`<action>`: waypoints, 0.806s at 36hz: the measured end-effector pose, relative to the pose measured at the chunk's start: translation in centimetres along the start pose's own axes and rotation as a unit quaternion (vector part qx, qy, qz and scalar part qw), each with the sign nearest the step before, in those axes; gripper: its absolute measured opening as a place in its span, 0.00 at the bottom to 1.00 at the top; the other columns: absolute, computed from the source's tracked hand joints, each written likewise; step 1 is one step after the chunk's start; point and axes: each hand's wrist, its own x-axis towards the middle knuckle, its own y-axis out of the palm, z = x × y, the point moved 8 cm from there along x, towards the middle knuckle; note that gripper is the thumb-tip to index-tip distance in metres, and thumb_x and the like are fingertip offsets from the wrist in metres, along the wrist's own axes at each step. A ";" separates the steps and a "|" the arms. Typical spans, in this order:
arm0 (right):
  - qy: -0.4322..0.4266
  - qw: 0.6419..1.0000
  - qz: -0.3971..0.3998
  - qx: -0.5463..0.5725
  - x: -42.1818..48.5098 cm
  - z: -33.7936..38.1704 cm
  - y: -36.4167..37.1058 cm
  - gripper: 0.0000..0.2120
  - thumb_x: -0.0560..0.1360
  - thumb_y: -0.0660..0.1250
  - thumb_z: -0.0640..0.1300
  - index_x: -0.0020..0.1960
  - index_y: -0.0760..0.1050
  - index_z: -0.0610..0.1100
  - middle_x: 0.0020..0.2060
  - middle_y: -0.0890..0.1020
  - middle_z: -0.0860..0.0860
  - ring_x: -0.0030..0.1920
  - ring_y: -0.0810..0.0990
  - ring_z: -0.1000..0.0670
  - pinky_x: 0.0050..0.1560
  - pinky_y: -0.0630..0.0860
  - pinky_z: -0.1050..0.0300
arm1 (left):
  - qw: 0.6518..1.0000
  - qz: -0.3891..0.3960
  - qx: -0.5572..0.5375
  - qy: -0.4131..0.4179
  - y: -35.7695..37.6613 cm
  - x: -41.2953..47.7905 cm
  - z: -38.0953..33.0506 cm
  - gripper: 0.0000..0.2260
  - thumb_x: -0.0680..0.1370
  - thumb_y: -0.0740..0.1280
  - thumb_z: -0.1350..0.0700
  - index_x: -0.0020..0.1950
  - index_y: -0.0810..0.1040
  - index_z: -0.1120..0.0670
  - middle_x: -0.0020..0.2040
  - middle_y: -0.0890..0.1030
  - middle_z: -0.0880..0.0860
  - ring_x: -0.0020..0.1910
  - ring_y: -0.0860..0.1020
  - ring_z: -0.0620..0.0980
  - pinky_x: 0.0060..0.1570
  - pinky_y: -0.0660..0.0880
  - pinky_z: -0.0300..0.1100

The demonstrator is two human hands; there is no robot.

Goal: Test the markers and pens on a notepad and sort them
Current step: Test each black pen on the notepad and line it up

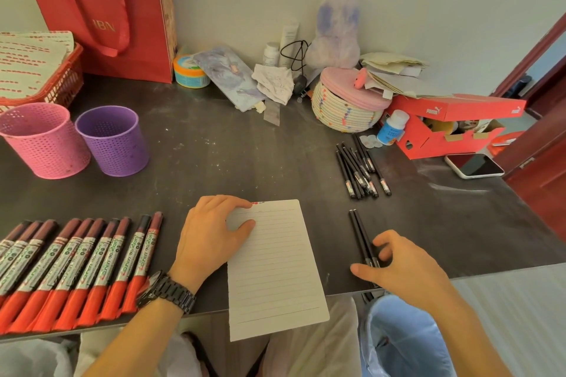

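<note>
On the dark table (pixel 214 162), the lined notepad (pixel 275 269) overhangs the near edge. It looks light and floppy, and the left hand (pixel 211 239) lies flat and relaxed on its top corner. The red markers (pixel 76 269) in a row at left look fat and stiff, best taken mid-barrel. The two black pens (pixel 360 232) right of the notepad look thin, smooth and prone to roll. The right hand (pixel 404 269) arches over their near ends; whether it pinches them I cannot tell.
</note>
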 end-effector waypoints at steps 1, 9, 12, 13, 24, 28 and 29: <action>0.001 1.000 0.002 0.002 -0.1 -0.1 0.2 0.29 0.64 0.73 0.71 0.58 0.66 0.61 0.48 0.74 0.63 0.47 0.77 0.60 0.47 0.76 0.56 | 1.000 0.000 0.000 0.000 0.0 0.0 0.0 0.13 0.76 0.68 0.40 0.60 0.77 0.39 0.60 0.78 0.40 0.64 0.72 0.46 0.66 0.68 0.51; 0.000 1.000 -0.006 0.019 -0.4 -0.5 0.3 0.23 0.70 0.75 0.62 0.59 0.69 0.57 0.46 0.76 0.62 0.45 0.76 0.62 0.44 0.73 0.58 | 1.000 0.004 0.001 -0.001 0.2 0.0 0.2 0.13 0.76 0.68 0.40 0.60 0.77 0.39 0.61 0.78 0.41 0.65 0.71 0.47 0.66 0.68 0.52; 0.000 1.000 -0.004 0.018 -0.5 -0.4 0.3 0.23 0.71 0.75 0.61 0.58 0.69 0.57 0.46 0.76 0.62 0.45 0.76 0.61 0.45 0.74 0.57 | 1.000 0.005 0.003 -0.002 0.2 0.0 0.2 0.13 0.76 0.68 0.40 0.60 0.77 0.39 0.61 0.78 0.41 0.65 0.71 0.47 0.66 0.68 0.52; 0.001 1.000 -0.002 0.016 -0.5 -0.4 0.3 0.23 0.71 0.75 0.62 0.58 0.69 0.57 0.46 0.76 0.62 0.45 0.77 0.60 0.45 0.75 0.57 | 1.000 0.006 0.004 -0.002 0.2 0.0 0.2 0.13 0.76 0.68 0.40 0.60 0.77 0.39 0.61 0.78 0.41 0.65 0.71 0.47 0.66 0.68 0.52; -0.006 0.997 -0.065 0.029 5.1 1.0 -3.6 0.21 0.75 0.66 0.67 0.60 0.71 0.56 0.47 0.78 0.62 0.47 0.78 0.54 0.45 0.72 0.54 | 1.000 0.006 0.000 0.013 0.2 0.0 0.3 0.12 0.75 0.68 0.39 0.58 0.77 0.36 0.58 0.75 0.34 0.64 0.71 0.43 0.64 0.68 0.47; -0.002 0.992 -0.124 0.024 8.7 2.9 -5.1 0.17 0.77 0.67 0.61 0.61 0.73 0.53 0.52 0.79 0.56 0.50 0.79 0.47 0.48 0.75 0.50 | 1.000 0.007 -0.003 0.015 0.3 0.0 0.4 0.12 0.75 0.68 0.39 0.58 0.76 0.36 0.57 0.72 0.31 0.63 0.70 0.41 0.64 0.68 0.44; -0.001 0.990 -0.140 0.017 9.4 3.4 -5.4 0.17 0.77 0.67 0.59 0.61 0.73 0.52 0.54 0.79 0.53 0.52 0.79 0.45 0.49 0.76 0.49 | 1.000 0.005 -0.003 0.016 0.3 0.0 0.4 0.12 0.75 0.68 0.39 0.58 0.76 0.35 0.56 0.72 0.31 0.63 0.70 0.40 0.63 0.68 0.43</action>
